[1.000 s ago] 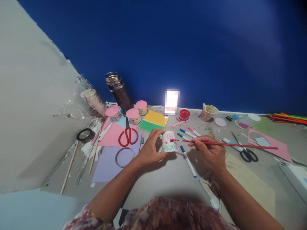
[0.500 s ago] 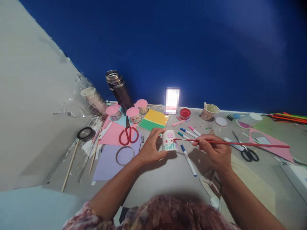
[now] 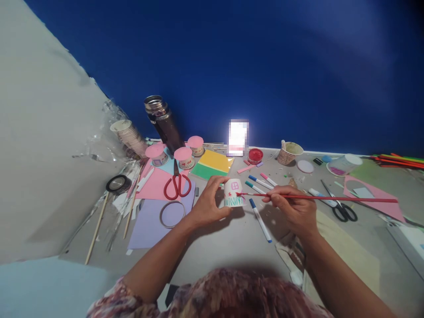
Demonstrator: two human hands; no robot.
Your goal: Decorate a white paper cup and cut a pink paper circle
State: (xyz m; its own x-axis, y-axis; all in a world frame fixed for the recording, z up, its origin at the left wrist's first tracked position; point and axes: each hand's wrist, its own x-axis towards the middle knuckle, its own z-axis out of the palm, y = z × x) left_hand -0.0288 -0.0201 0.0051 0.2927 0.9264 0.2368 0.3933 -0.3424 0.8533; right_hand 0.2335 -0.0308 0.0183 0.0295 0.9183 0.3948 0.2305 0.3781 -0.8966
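A white paper cup (image 3: 234,199) is held upside down just above the table, its wall drawn with a pink window, red flowers and green grass. My left hand (image 3: 210,201) grips it from the left, thumb below and fingers above. In my right hand (image 3: 293,211) is a long red paintbrush (image 3: 338,198), pinched near its front like a pen. The brush's red tip touches the cup's wall beside the red flowers. Markers, among them a blue-capped marker (image 3: 260,220), lie between the cup and my right hand. An open pot of red paint (image 3: 255,155) stands behind.
On the left are red-handled scissors (image 3: 177,185), a tape ring (image 3: 172,214) on purple paper, pink-topped cups (image 3: 184,157), a steel flask (image 3: 164,126) and stacked paper cups (image 3: 127,134). Black-handled scissors (image 3: 344,212) and a brown patterned cup (image 3: 289,153) are on the right. A bright screen (image 3: 237,138) leans against the blue wall.
The brush tip has shifted slightly left across the cup's wall, and my right hand has moved a little left with it. My left hand keeps its hold on the cup.
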